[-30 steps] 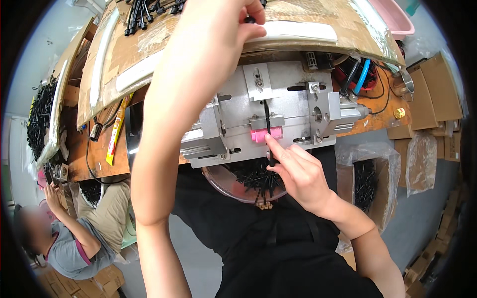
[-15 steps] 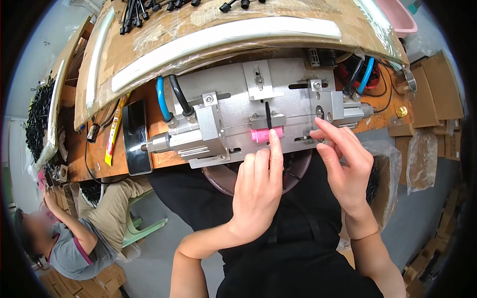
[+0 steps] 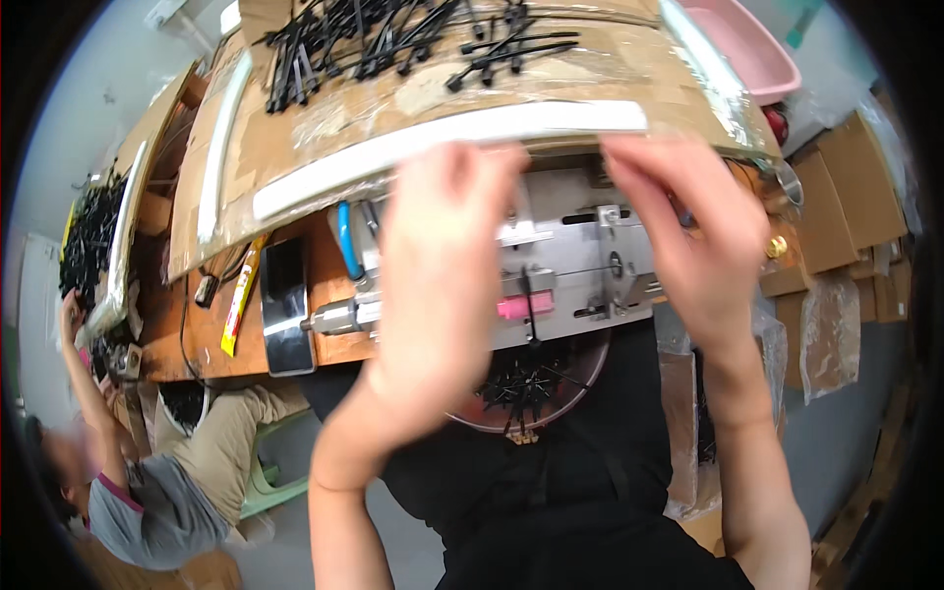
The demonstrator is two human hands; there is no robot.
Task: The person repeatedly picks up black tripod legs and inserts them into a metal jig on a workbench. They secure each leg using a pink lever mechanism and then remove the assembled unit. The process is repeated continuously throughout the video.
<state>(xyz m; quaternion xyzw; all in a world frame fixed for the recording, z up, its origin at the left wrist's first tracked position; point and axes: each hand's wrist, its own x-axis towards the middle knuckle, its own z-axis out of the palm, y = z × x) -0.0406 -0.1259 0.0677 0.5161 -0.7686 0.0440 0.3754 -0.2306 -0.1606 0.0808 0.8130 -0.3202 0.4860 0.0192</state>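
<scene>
My left hand [image 3: 438,256] is raised over the left part of a metal fixture plate [image 3: 575,258], its fingers bent and smeared by motion. Over the right part hovers my right hand [image 3: 703,231], thumb and fingers near each other at a blurred tip. Whether either hand holds anything cannot be made out. Between and below them, a thin black rod with a knobbed end [image 3: 532,320] lies across a pink block [image 3: 512,307] at the plate's front. The left hand hides most of the left metal cylinder unit.
Many black knobbed rods [image 3: 383,44] lie on a cardboard-covered shelf [image 3: 344,123] edged with a white strip [image 3: 452,133]. A bowl [image 3: 593,379] of black pieces sits below the plate. Left are a phone [image 3: 286,310] and yellow packet [image 3: 242,300]; a co-worker [image 3: 147,492] sits there.
Both hands have risen away from the pink block toward the shelf edge; the left index finger no longer touches the black rod. The view has tilted up, showing more of the shelf and bowl.
</scene>
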